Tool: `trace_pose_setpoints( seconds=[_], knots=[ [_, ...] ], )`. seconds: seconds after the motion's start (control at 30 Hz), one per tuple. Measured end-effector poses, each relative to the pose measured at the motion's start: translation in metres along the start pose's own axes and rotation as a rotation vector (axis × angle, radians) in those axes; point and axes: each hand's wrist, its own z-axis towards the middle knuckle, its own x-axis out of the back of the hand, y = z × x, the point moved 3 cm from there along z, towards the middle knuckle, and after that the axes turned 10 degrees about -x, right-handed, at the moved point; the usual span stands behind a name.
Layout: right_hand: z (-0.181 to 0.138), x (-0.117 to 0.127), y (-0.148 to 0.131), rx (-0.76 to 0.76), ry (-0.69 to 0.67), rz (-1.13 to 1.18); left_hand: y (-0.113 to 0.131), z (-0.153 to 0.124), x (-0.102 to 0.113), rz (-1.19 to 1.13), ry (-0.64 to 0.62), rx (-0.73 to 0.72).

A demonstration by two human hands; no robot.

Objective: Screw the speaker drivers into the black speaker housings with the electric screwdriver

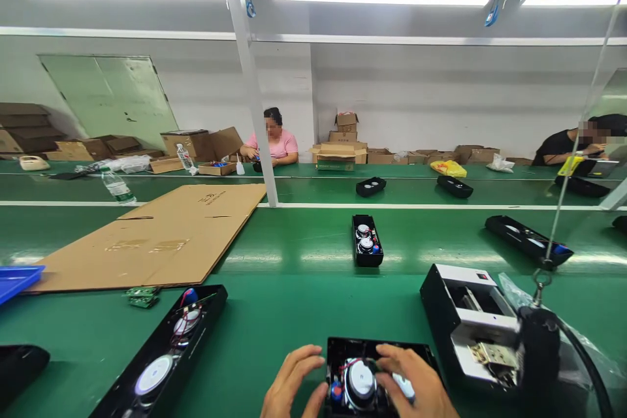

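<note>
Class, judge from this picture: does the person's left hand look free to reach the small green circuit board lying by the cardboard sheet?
Probably yes: the left hand rests on the open black speaker housing, gripping nothing, but the long black speaker housing lies between it and the small green circuit board.

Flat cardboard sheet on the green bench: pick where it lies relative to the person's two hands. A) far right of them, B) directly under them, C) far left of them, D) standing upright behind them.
C: the flat cardboard sheet lies on the green bench up and left of the left hand and right hand, which rest on the open speaker housing.
</note>
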Motion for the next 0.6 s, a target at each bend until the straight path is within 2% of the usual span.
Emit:
trace_pose_setpoints(
  seconds=[0.07, 0.13, 0.27, 0.37, 0.47, 0.6],
  knots=[
    [0.0, 0.014, 0.007, 0.028, -0.108, -0.053, 0.002, -0.006, -0.01, 0.033, -0.069, -0.064],
    [-0.003, 0.017, 0.008, 0.062, -0.231, -0.14, 0.001, -0.014, -0.026, 0.104, -0.124, -0.109],
    [-0.012, 0.001, 0.001, 0.101, -0.329, -0.326, -0.006, -0.025, -0.064, 0.292, -0.179, -0.224],
    [-0.012, -0.017, -0.005, 0.12, -0.409, -0.436, -0.011, -0.028, -0.085, 0.336, -0.221, -0.332],
    [-0.007, -0.023, -0.009, 0.085, -0.517, -0.509, -0.01, -0.026, -0.095, 0.292, -0.228, -0.373],
    [0.0, -0.014, -0.012, -0.047, -0.601, -0.533, -0.002, -0.019, -0.096, 0.269, -0.278, -0.405]
  ],
)
